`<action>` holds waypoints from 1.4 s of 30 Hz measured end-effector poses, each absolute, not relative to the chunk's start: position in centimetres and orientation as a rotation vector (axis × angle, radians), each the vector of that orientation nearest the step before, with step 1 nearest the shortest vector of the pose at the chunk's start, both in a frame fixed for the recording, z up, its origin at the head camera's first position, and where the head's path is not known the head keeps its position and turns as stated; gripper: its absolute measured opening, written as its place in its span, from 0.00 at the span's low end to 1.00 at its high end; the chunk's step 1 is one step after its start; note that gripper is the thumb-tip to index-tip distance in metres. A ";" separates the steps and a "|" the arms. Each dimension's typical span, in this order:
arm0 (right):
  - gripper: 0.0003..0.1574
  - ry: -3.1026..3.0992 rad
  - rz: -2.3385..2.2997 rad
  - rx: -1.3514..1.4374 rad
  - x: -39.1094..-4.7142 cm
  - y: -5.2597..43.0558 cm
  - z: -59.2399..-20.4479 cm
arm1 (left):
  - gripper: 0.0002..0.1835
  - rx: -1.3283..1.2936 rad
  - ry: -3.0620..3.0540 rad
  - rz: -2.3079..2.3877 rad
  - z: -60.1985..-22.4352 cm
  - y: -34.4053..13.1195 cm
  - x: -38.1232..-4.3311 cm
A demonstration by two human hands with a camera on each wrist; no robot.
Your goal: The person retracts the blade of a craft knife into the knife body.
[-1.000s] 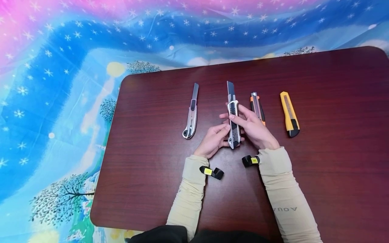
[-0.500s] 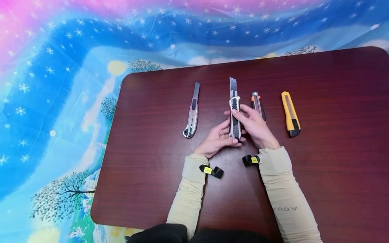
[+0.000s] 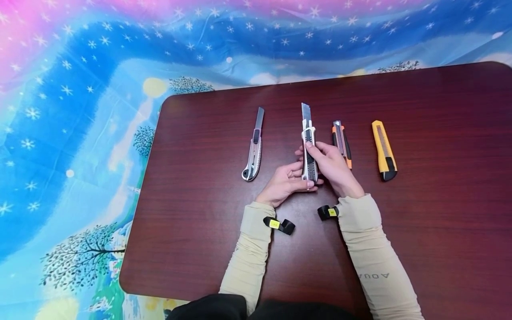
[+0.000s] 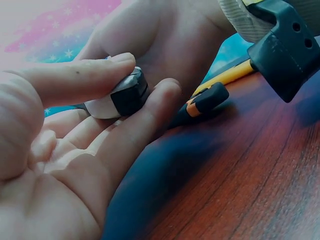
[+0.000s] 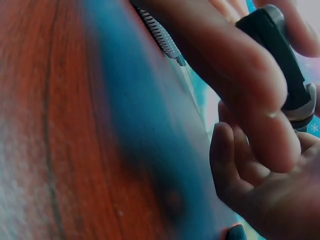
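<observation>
A silver and black utility knife [image 3: 310, 166] is held over the table between both hands, its blade [image 3: 306, 112] extended and pointing away from me. My left hand [image 3: 281, 183] pinches the butt end, thumb on top and fingers underneath. In the left wrist view that black-capped end [image 4: 131, 97] sits between thumb and finger. Higher on the handle, my right hand [image 3: 335, 165] grips the knife with its thumb on the black upper face and fingers behind. The right wrist view shows the dark handle [image 5: 277, 47] between its fingers.
Left of the hands lies another silver utility knife [image 3: 253, 153] with its blade out. An orange and black cutter [image 3: 341, 137] lies just beyond the right hand, partly covered by it. Farther right is a yellow cutter [image 3: 383, 149]. All rest on the dark red table [image 3: 192, 200].
The knife has shifted slightly away from me. My left thumb has moved from the handle's side down onto its butt end. Over the last half second the hands barely move.
</observation>
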State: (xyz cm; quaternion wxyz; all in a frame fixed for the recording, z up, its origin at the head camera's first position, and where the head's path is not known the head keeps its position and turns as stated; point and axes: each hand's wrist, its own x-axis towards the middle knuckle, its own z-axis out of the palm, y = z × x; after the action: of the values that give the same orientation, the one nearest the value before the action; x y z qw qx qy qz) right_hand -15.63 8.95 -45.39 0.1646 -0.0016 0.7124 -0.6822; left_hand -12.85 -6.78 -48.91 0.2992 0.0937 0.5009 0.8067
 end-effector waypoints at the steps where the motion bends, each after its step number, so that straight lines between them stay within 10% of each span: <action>1: 0.35 2.044 -1.929 0.004 -15.6 9.0 -45.4 | 0.28 0.249 1.336 2.142 -48.9 -6.8 -12.8; 42: 0.25 1.760 -2.135 -0.086 -15.7 9.1 -45.5 | 0.23 0.246 1.270 2.246 -49.0 -6.7 -13.0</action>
State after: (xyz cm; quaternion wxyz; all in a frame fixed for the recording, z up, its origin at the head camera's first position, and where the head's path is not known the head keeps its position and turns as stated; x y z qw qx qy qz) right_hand -15.65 9.10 -45.51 0.1856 -0.0306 0.6249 -0.7577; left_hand -13.02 -6.71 -49.02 0.2713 0.0914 0.4714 0.8341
